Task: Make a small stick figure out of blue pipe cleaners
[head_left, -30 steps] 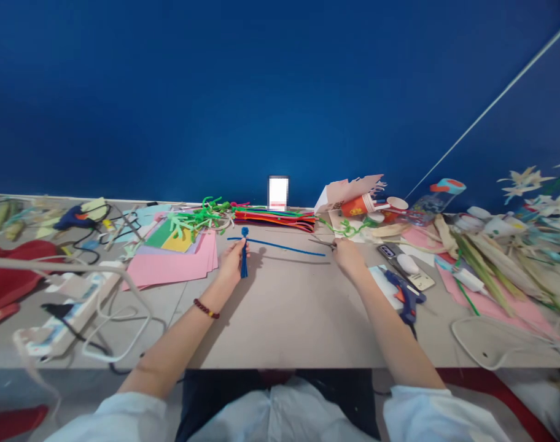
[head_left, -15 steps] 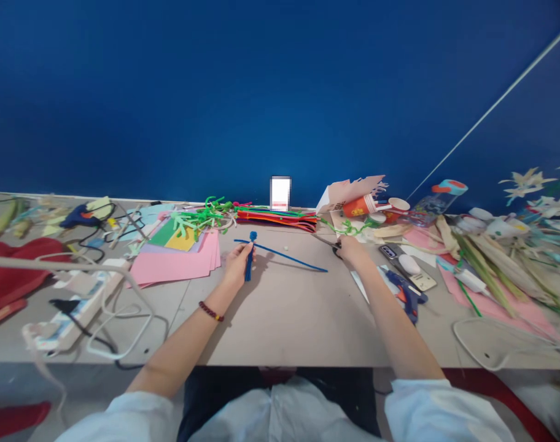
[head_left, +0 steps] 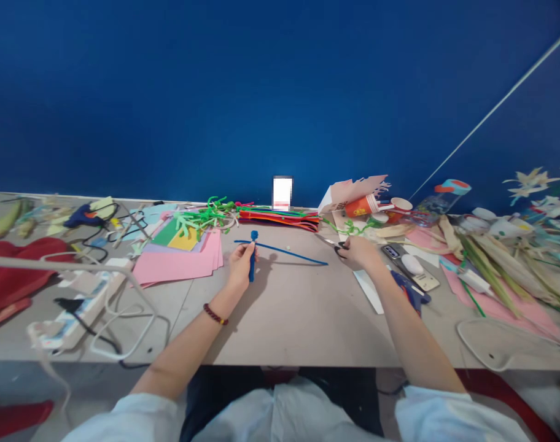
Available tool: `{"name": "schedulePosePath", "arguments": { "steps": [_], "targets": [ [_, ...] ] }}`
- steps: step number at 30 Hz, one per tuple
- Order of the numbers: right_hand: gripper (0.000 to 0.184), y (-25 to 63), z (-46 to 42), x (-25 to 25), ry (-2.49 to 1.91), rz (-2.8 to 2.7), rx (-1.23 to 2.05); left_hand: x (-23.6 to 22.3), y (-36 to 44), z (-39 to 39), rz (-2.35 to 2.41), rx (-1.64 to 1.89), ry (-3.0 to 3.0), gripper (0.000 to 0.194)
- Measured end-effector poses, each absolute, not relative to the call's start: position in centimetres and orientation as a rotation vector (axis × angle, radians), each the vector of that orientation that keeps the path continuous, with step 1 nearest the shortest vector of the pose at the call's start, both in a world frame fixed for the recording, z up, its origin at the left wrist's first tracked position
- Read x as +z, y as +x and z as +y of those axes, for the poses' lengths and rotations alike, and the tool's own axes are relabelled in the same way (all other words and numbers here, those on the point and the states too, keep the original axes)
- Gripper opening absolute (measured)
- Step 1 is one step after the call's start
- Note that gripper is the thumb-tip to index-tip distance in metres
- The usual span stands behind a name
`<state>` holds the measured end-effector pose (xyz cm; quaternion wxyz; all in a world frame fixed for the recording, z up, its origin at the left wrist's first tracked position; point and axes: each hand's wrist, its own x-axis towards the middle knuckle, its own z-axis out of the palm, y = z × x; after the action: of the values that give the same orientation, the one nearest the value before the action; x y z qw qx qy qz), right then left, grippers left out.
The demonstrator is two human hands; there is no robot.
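Note:
My left hand (head_left: pixel 241 265) grips a small blue pipe cleaner figure (head_left: pixel 252 265), which has a round ball head (head_left: pixel 254 235) above my fingers and a stem hanging below them. A long, thin blue pipe cleaner (head_left: pixel 289 252) crosses the figure near the head and stretches right across the table. In my right hand (head_left: pixel 359 253) are a pair of scissors (head_left: pixel 331 243), with the blades pointing left toward that pipe cleaner. Their handles are mostly hidden by my fingers.
Pink and coloured paper sheets (head_left: pixel 176 261) lie left of my hands, with green pipe cleaners (head_left: pixel 204 216) and a multicoloured pipe cleaner bundle (head_left: pixel 279 218) behind. A blue glue gun (head_left: pixel 409 291) lies under my right forearm. A power strip (head_left: pixel 84 304) sits far left.
Both hands have shifted right, the left one carrying the blue figure and long pipe cleaner. The scissors moved right with my right hand, and my right forearm now covers more of the glue gun.

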<state>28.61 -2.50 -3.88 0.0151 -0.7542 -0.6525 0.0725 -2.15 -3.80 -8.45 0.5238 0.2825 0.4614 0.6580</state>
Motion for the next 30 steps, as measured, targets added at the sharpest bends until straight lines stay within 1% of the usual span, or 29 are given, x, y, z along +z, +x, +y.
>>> {"name": "schedulePosePath", "arguments": {
  "steps": [4,5,7,9,11,14,16,20,23,26,30],
  "targets": [
    [0.021,30.3,-3.6,-3.2,-2.238,-1.880,0.398,-8.1,-2.3,-3.7,1.122,1.589,0.584,0.031],
    [0.022,30.7,-4.0,-3.0,-2.223,-1.825,0.444,-8.0,-2.3,-3.7,1.128,1.591,0.567,0.031],
    [0.031,30.8,-4.7,-2.8,-2.142,-1.688,0.613,-7.8,-2.4,-3.7,1.123,1.597,0.549,0.031],
    [0.041,30.0,-5.7,-2.6,-1.912,-1.540,0.958,-7.5,-2.3,-3.8,1.101,1.605,0.540,0.031],
    [0.049,28.2,-7.0,-2.6,-1.589,-1.365,1.328,-7.0,-2.2,-4.0,1.088,1.604,0.533,0.031],
    [0.059,24.5,-9.3,-2.7,-1.297,-1.165,1.658,-6.2,-1.9,-4.3,1.116,1.611,0.524,0.029],
    [0.061,21.8,-10.8,-2.9,-1.183,-1.135,1.722,-5.6,-1.6,-4.6,1.149,1.645,0.531,0.027],
    [0.057,17.1,-12.6,-4.3,-1.150,-1.292,1.588,-4.5,-0.9,-5.1,1.152,1.667,0.519,0.025],
    [0.057,14.5,-12.9,-6.0,-1.053,-1.316,1.744,-4.3,-0.1,-5.4,1.128,1.728,0.481,0.024],
    [0.059,13.1,-12.5,-7.6,-1.111,-1.225,1.837,-4.6,0.7,-5.8,1.130,1.772,0.499,0.026],
    [0.061,13.0,-12.0,-8.7,-1.186,-1.179,1.779,-5.6,1.6,-6.5,1.145,1.749,0.587,0.029]
  ]
}}
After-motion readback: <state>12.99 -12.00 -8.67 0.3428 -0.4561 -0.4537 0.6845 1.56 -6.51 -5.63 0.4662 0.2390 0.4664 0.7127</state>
